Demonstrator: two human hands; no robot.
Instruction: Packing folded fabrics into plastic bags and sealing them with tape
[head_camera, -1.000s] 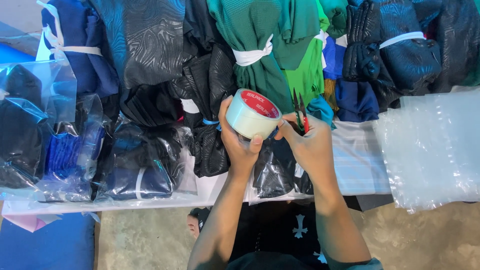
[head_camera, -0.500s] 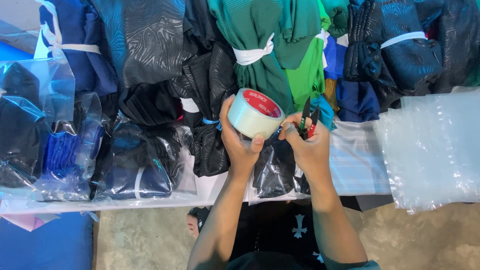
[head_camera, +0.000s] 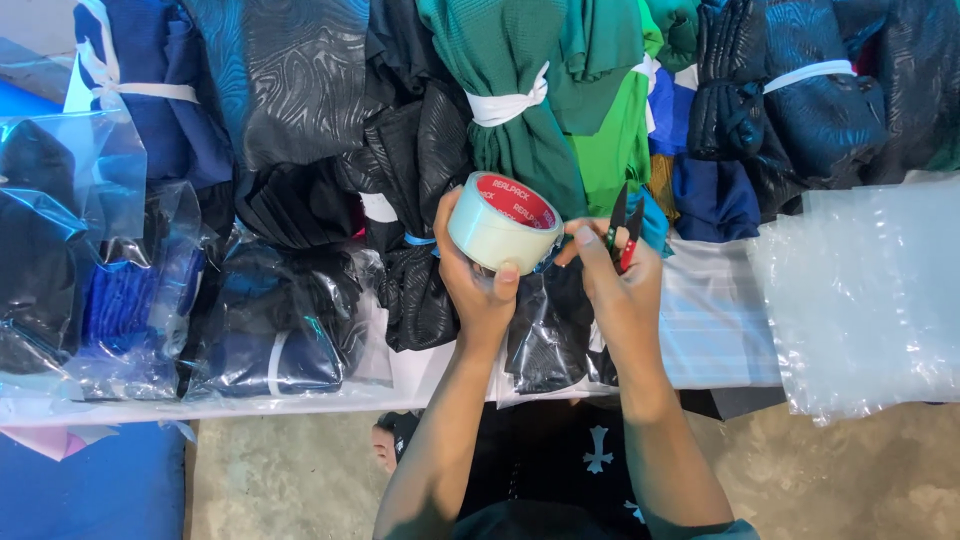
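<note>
Left hand (head_camera: 478, 285) grips clear packing tape roll (head_camera: 503, 222) centre-near; right hand (head_camera: 618, 285) holds small snips (head_camera: 623, 228), fingertips at roll edge. Likely finding tape end; next needs peeling over the bagged dark garment (head_camera: 545, 330) beneath. Clear bags (head_camera: 870, 290) right.

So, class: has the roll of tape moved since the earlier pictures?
No. The roll of tape sits in the left hand at the same spot below the green bundle.

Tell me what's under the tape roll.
Under the tape roll, held by the left hand, lies a bagged black garment. The table beneath is covered.
</note>
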